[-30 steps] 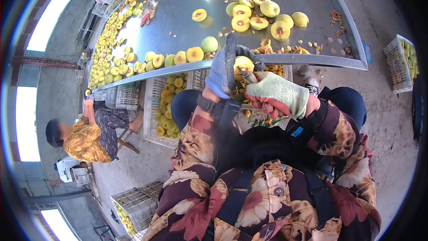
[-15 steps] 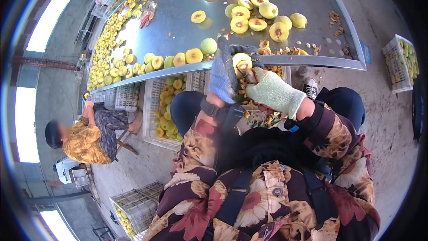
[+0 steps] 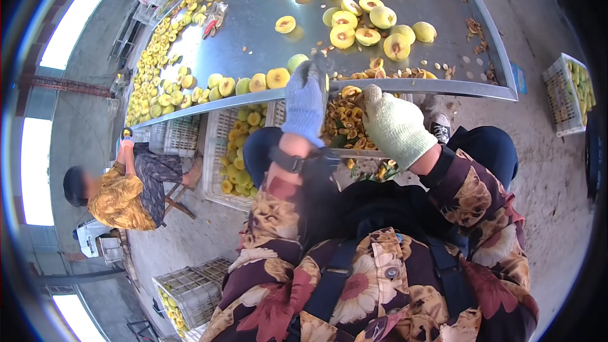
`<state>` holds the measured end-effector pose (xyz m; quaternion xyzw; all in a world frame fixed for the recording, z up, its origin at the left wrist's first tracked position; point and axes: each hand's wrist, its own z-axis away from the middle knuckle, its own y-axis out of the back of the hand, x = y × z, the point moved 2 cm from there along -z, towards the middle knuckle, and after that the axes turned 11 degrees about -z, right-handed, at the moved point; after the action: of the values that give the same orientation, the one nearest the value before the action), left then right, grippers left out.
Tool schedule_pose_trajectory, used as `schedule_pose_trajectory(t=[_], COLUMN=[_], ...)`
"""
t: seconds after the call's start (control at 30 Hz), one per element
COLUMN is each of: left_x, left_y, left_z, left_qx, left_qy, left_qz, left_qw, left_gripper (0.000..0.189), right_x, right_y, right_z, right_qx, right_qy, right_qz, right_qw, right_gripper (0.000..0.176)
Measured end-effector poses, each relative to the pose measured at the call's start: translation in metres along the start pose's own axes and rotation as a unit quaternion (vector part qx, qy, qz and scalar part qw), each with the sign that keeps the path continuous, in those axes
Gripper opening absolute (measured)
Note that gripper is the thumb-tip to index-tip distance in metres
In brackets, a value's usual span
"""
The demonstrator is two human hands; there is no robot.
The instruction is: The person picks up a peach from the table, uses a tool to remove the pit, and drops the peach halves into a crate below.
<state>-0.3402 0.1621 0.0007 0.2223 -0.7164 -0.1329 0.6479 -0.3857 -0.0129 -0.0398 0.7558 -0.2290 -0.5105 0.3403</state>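
My left hand (image 3: 305,98), in a blue-grey glove with dark fingers, is at the table's near edge beside a green-yellow peach half (image 3: 296,62). Its fingers are bent, and a thin yellow sliver along them looks like the peach half it carries; most of that half is hidden. My right hand (image 3: 398,125), in a pale knitted glove, is closed just below the table rim. Whatever its fingers hold is hidden. Beneath, between my hands, a crate of peach scraps and pits (image 3: 345,123) shows. Cut peach halves (image 3: 277,78) line the rim left of my hand.
The metal table (image 3: 253,31) bears several peach halves (image 3: 343,37), loose pits and red-handled pliers or cutters (image 3: 213,24). A crate of peaches (image 3: 218,145) stands below its edge. Another crate (image 3: 567,98) is at right. A co-worker (image 3: 120,196) sits at left; another person is at far left.
My left hand has moved left with the peach half, away from my right hand, and turned its back to view. My right hand has drawn slightly right and down.
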Motion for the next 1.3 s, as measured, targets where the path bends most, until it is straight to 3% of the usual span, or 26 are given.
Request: schedule_pose_trajectory(t=[0.03,0.1,0.13,0.23,0.27,0.43,0.47,0.53,0.63,0.67,0.77,0.83,0.9,1.03,1.3], left_x=[0.009,0.02,0.036,0.028,0.026,0.015,0.003,-0.023,-0.034,-0.035,-0.029,-0.034,-0.031,-0.019,-0.012], left_y=[0.003,0.005,0.008,0.014,0.018,0.09,0.114,0.164,0.201,0.201,0.153,0.101,0.046,-0.039,-0.075], left_z=[0.003,0.015,0.026,0.036,0.039,0.033,0.03,0.028,0.026,0.017,-0.029,-0.071,-0.112,-0.153,-0.141], left_qx=[-0.046,-0.137,-0.148,-0.156,-0.118,0.031,0.043,0.029,-0.055,-0.044,-0.035,-0.064,-0.109,-0.148,-0.159], left_qy=[-0.06,-0.179,-0.288,-0.317,-0.323,-0.197,-0.171,-0.069,0.175,0.135,0.051,-0.009,-0.057,-0.099,-0.102], left_qz=[-0.03,-0.089,-0.214,-0.359,-0.392,-0.38,-0.425,-0.561,-0.727,-0.707,-0.493,-0.41,-0.381,-0.448,-0.547], left_qw=[0.997,0.97,0.922,0.864,0.853,0.903,0.888,0.824,0.661,0.693,0.868,0.91,0.916,0.876,0.815], left_gripper=[0.026,0.026,0.023,0.026,0.029,0.024,0.026,0.034,0.061,0.067,0.064,0.062,0.061,0.061,0.06], right_x=[0.001,0.003,0.002,-0.004,0.001,0.004,0.002,0.001,-0.005,-0.009,-0.011,-0.01,-0.007,0.008,0.012], right_y=[0.001,0.0,0.0,0.01,0.006,0.009,0.011,0.012,0.017,0.02,0.019,0.019,0.022,0.024,0.036], right_z=[0.002,0.003,0.002,0.002,0.004,0.007,0.009,0.013,0.018,0.018,0.013,0.009,0.005,0.003,-0.002], right_qx=[0.02,0.01,0.004,-0.05,-0.042,-0.075,-0.086,-0.104,-0.108,-0.122,-0.13,-0.123,-0.112,-0.061,-0.034], right_qy=[0.037,0.023,0.02,-0.008,-0.003,-0.05,-0.054,-0.055,-0.042,-0.05,-0.057,-0.057,-0.06,-0.037,-0.015], right_qz=[-0.001,0.004,0.006,0.009,-0.002,0.005,0.005,-0.011,-0.057,-0.059,-0.063,-0.065,-0.069,-0.096,-0.118], right_qw=[0.999,1.0,1.0,0.999,0.999,0.996,0.995,0.993,0.992,0.989,0.988,0.989,0.99,0.993,0.992], right_gripper=[0.019,0.018,0.018,0.019,0.019,0.021,0.02,0.02,0.019,0.019,0.023,0.026,0.025,0.024,0.018])
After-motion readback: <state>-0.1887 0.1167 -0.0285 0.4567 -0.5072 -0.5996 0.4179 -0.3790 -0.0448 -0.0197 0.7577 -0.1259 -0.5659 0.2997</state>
